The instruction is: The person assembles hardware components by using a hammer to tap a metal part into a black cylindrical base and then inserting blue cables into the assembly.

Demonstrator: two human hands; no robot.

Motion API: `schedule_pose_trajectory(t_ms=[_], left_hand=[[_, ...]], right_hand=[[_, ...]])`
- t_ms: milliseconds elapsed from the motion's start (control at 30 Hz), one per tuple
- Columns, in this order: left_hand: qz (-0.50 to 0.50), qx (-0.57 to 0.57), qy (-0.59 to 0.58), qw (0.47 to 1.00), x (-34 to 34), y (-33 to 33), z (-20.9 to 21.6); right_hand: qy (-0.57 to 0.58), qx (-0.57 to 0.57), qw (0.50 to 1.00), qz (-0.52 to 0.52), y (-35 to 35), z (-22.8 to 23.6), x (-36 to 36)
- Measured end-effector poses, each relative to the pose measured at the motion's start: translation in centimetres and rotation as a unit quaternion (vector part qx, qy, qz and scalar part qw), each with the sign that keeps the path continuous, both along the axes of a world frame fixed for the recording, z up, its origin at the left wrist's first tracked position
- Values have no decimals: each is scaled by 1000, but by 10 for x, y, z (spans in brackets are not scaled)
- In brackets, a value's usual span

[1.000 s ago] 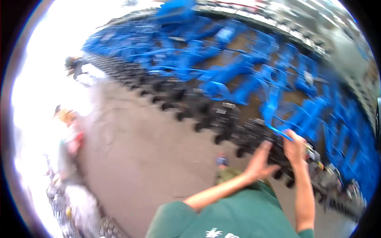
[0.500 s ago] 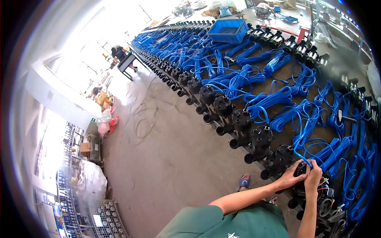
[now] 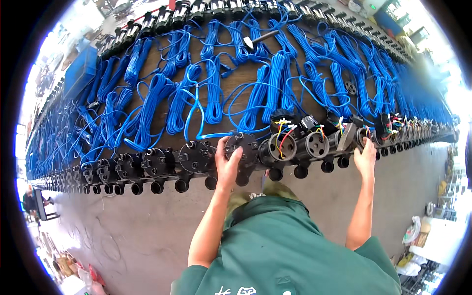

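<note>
A brown table (image 3: 197, 49) is covered with blue cable bundles (image 3: 214, 96). At its near edge, a capped black housing (image 3: 248, 148) is touched by the spread left hand (image 3: 227, 166); farther right, an open housing (image 3: 361, 133) is reached by the right hand (image 3: 365, 158), whose grip cannot be told.

The left hand (image 3: 228, 160) touches a capped housing (image 3: 248, 146), the right hand (image 3: 365, 160) beside open, wired housings (image 3: 317, 145).

Cable bundles (image 3: 214, 93) lie on the bench (image 3: 235, 78) between housings (image 3: 156, 162) along its near edge and cylinders (image 3: 216, 6) along its far edge; a crate (image 3: 81, 71) sits left, a handled tool (image 3: 264, 37) far centre.
</note>
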State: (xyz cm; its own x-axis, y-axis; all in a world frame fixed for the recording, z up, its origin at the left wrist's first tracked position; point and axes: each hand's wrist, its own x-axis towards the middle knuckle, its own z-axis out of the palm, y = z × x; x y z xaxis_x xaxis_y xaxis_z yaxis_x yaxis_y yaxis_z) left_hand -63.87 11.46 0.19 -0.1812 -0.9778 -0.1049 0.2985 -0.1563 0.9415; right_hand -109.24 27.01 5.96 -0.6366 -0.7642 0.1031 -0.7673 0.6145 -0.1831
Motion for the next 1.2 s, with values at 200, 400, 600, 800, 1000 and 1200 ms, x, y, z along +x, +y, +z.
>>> schedule_pose_trajectory(t_ms=[200,400,600,800,1000,1200], left_hand=[[2,-47,-42,998,6,1,7],[-43,22,-12,999,11,-11,12],[-53,-34,-34,997,10,-13,3],[-39,-47,-70,996,11,-11,-5],[-57,-42,-83,994,12,-17,0],[-50,-50,-92,993,10,-18,3]], right_hand=[[105,119,987,22,13,-25,5],[36,46,998,-31,-3,6,30],[-433,-140,881,-132,19,57,156],[-552,-22,829,-87,6,62,244],[-539,-22,842,-22,-18,83,272],[-369,-93,892,244,-44,106,288]])
